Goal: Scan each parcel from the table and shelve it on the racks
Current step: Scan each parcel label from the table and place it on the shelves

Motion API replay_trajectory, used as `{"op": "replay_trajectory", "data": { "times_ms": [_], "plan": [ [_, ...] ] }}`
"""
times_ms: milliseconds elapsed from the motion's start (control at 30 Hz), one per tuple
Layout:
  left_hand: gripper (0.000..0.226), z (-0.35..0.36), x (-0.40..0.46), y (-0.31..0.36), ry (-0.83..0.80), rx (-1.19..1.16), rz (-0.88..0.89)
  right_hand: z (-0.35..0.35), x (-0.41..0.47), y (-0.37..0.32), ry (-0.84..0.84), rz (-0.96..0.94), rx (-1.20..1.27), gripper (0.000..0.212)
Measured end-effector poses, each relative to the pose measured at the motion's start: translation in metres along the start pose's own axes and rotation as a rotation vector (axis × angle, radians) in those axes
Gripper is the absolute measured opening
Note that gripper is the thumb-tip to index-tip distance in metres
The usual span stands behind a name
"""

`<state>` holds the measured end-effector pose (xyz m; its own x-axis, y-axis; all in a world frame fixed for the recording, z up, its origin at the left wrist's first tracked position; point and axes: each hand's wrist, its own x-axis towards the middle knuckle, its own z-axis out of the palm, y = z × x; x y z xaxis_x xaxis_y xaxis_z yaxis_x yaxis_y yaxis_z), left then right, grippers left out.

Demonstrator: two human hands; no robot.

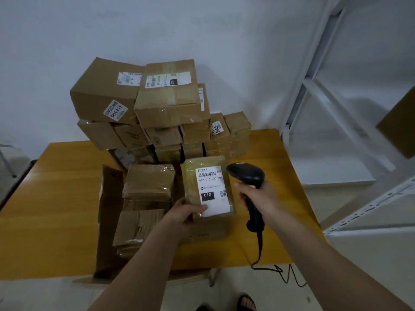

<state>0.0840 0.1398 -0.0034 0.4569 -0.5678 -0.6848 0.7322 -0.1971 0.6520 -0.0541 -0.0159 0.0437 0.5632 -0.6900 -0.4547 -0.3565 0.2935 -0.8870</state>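
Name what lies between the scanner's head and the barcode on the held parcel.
Nothing: in the head view, the scanner sits just right of the parcel, with only a bare gap between them.

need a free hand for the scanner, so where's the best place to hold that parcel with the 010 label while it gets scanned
Probably hold the parcel by its near bottom-left corner, coming from below, as the left hand does now. It is flat and tilted label-up, so that keeps fingers off the barcode facing the scanner in the right hand.
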Motion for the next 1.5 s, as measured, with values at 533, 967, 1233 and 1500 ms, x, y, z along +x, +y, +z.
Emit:
{"op": "replay_trajectory", "data": {
  "times_ms": [533,967,1233,1500],
  "plan": [
    [0.102,0.009,0.012,0.002,0.083,-0.143,0.18,-0.001,-0.046,-0.017,-0.124,-0.193,-0.184,0.026],
    [0.096,0.007,0.025,-0.008,-0.032,-0.037,0.207,0.002,-0.058,-0.003,-0.111,-0.19,-0.166,0.024],
    [0.105,0.034,0.011,-0.006,-0.381,0.385,0.009,-0.075,-0.082,-0.015,-0.336,-0.197,0.164,0.03],
    [0.092,0.149,-0.027,-0.025,-0.66,0.683,-0.025,-0.194,-0.123,-0.003,-0.277,-0.269,0.192,0.016]
  ]
}}
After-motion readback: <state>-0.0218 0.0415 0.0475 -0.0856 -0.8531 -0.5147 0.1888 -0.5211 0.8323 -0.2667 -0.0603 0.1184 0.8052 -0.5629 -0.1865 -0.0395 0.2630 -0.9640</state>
